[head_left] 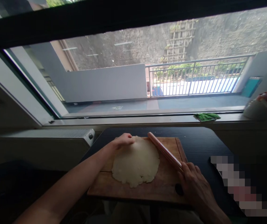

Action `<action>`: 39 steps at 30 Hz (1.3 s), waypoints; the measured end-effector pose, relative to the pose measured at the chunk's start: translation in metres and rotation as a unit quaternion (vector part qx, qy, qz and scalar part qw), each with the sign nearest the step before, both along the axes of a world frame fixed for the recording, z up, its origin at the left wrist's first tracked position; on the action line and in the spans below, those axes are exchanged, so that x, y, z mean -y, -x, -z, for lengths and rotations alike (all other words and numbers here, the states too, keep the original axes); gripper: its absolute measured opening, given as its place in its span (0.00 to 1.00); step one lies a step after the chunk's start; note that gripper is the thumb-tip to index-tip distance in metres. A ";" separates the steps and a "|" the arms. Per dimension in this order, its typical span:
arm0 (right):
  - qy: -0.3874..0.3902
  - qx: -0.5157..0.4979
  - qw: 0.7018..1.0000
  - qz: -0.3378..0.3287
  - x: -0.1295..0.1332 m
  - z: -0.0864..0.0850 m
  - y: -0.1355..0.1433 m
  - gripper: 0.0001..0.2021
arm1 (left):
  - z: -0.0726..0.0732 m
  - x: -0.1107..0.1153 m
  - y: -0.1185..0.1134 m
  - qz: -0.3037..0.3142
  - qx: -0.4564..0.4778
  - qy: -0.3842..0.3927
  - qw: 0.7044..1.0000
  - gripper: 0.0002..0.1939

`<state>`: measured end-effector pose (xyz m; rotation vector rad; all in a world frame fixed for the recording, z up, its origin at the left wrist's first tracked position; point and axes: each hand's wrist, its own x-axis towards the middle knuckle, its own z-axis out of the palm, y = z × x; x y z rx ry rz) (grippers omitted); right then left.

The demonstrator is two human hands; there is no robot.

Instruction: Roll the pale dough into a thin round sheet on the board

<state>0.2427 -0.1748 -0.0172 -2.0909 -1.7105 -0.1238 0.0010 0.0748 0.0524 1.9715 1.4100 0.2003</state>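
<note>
A flat, roughly round sheet of dough (pixel 135 163) with ragged edges lies on a wooden cutting board (pixel 168 189). Near its lower edge the dough has a small tear. My left hand (pixel 124 140) pinches the dough's far left edge between thumb and fingers. On the right, my right hand (pixel 194 182) is wrapped round the near end of a rolling pin (pixel 164 151). The pin slants across the right side of the board, beside the dough, its far end toward the window.
The board rests on a dark table (pixel 198 143) below a window sill (pixel 147 119). A green cloth (pixel 207 117) and a pale container (pixel 259 109) are on the sill. A white radiator (pixel 54 133) stands left. A blurred-out object (pixel 238 186) lies on the table's right.
</note>
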 end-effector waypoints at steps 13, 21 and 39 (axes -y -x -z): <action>-0.036 -0.018 0.992 -0.121 -0.004 0.005 0.067 0.17 | 0.014 0.031 -0.008 0.103 -0.081 -0.286 0.949 0.23; -0.007 0.060 0.993 -0.100 -0.012 -0.008 0.048 0.18 | 0.027 -0.009 -0.098 -0.037 0.000 -0.294 0.955 0.23; -0.006 0.076 0.993 -0.089 -0.029 -0.014 0.030 0.15 | 0.029 -0.003 -0.075 0.084 -0.056 -0.313 0.944 0.25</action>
